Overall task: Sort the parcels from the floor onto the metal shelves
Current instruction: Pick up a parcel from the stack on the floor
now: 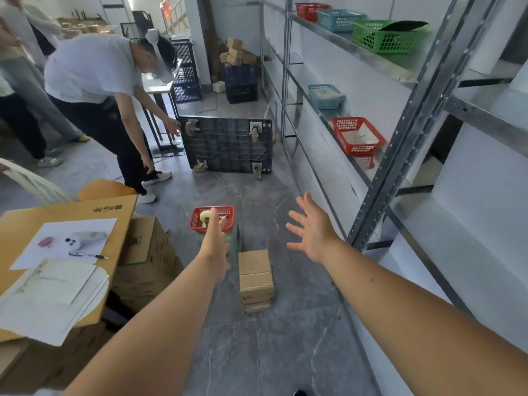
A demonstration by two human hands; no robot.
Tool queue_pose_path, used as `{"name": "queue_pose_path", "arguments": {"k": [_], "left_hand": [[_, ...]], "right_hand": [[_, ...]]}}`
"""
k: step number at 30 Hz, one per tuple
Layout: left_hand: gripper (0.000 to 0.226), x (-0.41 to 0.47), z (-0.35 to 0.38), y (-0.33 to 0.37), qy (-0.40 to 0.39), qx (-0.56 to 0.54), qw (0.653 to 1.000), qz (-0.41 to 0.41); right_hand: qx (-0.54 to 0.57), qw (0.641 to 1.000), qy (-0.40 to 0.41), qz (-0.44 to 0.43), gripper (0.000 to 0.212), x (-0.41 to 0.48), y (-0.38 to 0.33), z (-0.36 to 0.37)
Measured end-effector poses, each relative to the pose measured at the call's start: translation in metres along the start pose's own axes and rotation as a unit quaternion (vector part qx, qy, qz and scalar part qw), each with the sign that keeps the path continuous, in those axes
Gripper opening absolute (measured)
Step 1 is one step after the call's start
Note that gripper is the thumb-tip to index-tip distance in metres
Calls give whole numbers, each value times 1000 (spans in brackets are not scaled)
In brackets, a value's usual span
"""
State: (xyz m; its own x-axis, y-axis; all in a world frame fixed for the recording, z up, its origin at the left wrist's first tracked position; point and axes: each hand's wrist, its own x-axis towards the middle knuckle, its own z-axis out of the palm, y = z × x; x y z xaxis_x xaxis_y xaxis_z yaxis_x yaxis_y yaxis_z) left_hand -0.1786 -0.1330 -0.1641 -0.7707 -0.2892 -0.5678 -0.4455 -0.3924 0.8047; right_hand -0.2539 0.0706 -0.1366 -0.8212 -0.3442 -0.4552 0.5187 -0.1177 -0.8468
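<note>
Both grips empty, fingers spread: left hand [215, 250] and right hand [313, 228] reach toward floor. Stacked cardboard parcels [255, 280] sit between them, below. Clasp top box by both sides, lift level, swing right to metal shelves [371, 172].

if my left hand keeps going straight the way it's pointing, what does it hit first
Most likely the red basket on the floor: the left hand points right at it, fingertips overlapping its near rim. Depth is unclear, so actual contact can't be confirmed.
</note>
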Motion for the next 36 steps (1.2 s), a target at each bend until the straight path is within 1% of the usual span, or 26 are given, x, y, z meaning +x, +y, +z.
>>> {"name": "queue_pose_path", "arguments": {"k": [7, 11, 17, 21, 30, 36], "left_hand": [[92, 40, 32, -2, 16, -8, 1000, -14], [95, 59, 43, -5, 14, -4, 999, -38], [85, 75, 50, -4, 17, -19, 999, -41], [80, 94, 37, -13, 44, -27, 997, -64], [78, 164, 2, -19, 43, -24, 991, -125], [81, 210, -24, -43, 44, -24, 986, -161]], "right_hand": [[-15, 999, -7, 51, 76, 53, 3, -19], [-29, 997, -13, 67, 76, 74, 3, -25], [-37, 995, -13, 87, 77, 110, 11, -29], [-28, 993, 1, 113, 74, 131, 28, -19], [-41, 987, 35, 154, 72, 190, 65, 10], [-46, 982, 65, 174, 70, 227, 102, 16]]}}
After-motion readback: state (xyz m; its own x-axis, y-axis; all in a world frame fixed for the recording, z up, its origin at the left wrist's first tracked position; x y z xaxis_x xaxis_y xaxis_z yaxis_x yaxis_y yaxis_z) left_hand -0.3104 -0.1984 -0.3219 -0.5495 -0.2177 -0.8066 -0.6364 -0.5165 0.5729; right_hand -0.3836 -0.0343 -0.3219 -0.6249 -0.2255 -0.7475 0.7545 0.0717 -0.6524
